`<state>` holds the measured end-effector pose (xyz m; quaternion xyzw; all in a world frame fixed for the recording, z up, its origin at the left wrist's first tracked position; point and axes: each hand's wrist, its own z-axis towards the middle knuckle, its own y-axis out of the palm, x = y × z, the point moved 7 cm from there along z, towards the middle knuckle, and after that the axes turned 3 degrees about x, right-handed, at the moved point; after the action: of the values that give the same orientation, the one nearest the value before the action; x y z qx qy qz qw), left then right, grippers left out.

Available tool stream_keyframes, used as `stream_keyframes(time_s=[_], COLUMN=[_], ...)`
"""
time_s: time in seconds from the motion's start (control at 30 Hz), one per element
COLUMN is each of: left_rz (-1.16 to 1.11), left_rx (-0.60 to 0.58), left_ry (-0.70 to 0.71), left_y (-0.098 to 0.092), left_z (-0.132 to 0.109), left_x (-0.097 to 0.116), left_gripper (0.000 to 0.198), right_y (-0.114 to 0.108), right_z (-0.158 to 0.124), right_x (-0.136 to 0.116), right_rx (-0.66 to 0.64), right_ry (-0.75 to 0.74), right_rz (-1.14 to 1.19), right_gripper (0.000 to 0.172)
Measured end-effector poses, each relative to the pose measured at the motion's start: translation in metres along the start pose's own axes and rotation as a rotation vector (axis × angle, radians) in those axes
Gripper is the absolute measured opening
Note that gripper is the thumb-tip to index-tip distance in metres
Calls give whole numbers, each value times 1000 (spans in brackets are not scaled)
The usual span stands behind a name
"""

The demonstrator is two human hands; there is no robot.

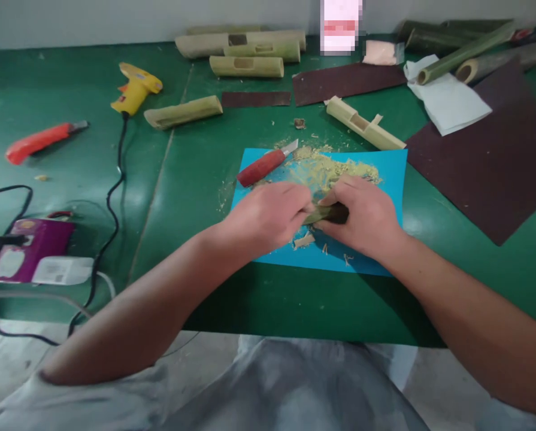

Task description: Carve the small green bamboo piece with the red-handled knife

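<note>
Over a blue sheet (pixel 276 251) on the green table, my two hands come together at a short piece of bamboo (pixel 324 214). My right hand (pixel 362 209) grips it from the right, thumb below and fingers above. My left hand (pixel 274 212) is closed at the left end of the bamboo, slightly blurred; whether it pinches the bamboo or some small thing against it is hidden. Just beyond my left hand lies a red-handled carving knife (pixel 263 167), blade towards the upper right. Pale shavings (pixel 326 167) are heaped behind my hands, and a few chips (pixel 304 240) lie in front.
Cut bamboo tubes (pixel 247 67) line the back, with another notched piece (pixel 364 123) behind the sheet. Dark sandpaper sheets (pixel 487 173) lie right. On the left are a yellow glue gun (pixel 135 90) with its cord, a red utility knife (pixel 43 142) and a purple power box (pixel 34 248).
</note>
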<state>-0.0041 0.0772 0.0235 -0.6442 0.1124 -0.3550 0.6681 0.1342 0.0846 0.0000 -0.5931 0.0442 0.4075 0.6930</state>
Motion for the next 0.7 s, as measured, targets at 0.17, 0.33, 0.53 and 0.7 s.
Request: stream_keyframes(time_s=[0.17,0.33,0.53,0.7], left_rz=[1,-209,-412,-415], left_rx=[6,119,440,421], left_ry=[-24,-48,-272,-307], left_y=[-1,-1,-19,-16], left_z=[1,7,-12,-14], left_x=[-2,2,-21,-32], left_gripper=[17,13,8,8], right_y=[1,2,-9,-14], right_z=[1,-4,-11,-9], right_x=[1,-4,-17,-14], right_rx=[-10,-30,11,-10], right_ry=[9,-17,-104,-98], right_rz=[-11,-69,-200,-247], right_gripper=[14,13,27,26])
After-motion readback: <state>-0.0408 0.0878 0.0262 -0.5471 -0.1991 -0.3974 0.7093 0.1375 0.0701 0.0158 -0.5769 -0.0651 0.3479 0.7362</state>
